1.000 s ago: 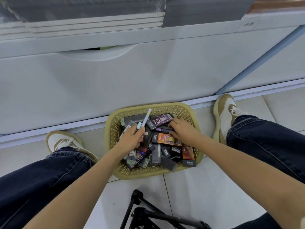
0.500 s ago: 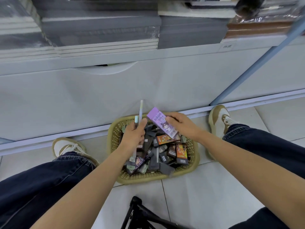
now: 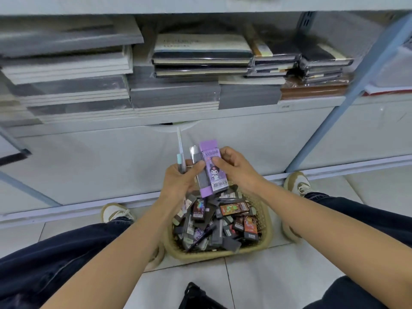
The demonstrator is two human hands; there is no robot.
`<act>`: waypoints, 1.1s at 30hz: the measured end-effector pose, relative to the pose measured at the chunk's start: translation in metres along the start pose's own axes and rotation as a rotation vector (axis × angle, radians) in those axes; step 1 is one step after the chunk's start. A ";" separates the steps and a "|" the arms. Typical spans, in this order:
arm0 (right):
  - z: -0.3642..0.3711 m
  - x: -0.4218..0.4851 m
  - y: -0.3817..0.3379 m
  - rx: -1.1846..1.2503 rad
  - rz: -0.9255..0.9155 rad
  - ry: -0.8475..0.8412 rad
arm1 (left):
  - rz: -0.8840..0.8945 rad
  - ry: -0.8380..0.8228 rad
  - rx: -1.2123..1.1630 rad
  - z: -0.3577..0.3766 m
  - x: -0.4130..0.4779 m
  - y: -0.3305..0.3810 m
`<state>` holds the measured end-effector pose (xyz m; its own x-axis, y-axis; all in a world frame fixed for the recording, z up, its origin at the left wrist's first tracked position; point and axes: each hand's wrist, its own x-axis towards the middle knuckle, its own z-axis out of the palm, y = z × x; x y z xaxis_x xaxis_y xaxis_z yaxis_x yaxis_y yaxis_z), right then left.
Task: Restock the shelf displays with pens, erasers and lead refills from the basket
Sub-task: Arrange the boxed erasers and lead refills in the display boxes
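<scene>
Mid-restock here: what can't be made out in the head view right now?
- Face of the grey pack: hidden by the purple pack and left hand, head view.
- Lower barrel of the pen: inside the left hand.
- Print on packs in the basket: too small.
- Titles on the shelf notebooks: blurred.
- Black stand: cut off by the bottom edge.

Light soft, even; shadows faint. Stacks (image 3: 174, 92) above right hand (image 3: 236, 168) smeared by motion blur. Frame edges bent by wide lens.
</scene>
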<state>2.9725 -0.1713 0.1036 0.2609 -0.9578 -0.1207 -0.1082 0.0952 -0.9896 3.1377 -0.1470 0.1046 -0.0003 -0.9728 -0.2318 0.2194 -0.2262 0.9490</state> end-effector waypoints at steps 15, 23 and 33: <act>0.012 -0.025 -0.166 0.281 -0.172 -0.176 | 0.456 0.128 0.198 -0.006 -0.058 0.152; 0.008 -0.033 -0.173 0.249 -0.193 -0.220 | 0.160 -0.093 0.193 -0.012 -0.073 0.173; 0.011 -0.046 -0.172 0.054 -0.339 -0.108 | 0.322 0.133 0.327 -0.001 -0.079 0.168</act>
<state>2.9901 -0.1410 0.2785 0.3734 -0.9036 0.2101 0.0517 -0.2058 -0.9772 3.1754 -0.1085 0.2821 0.1472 -0.9858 0.0802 -0.1306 0.0610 0.9896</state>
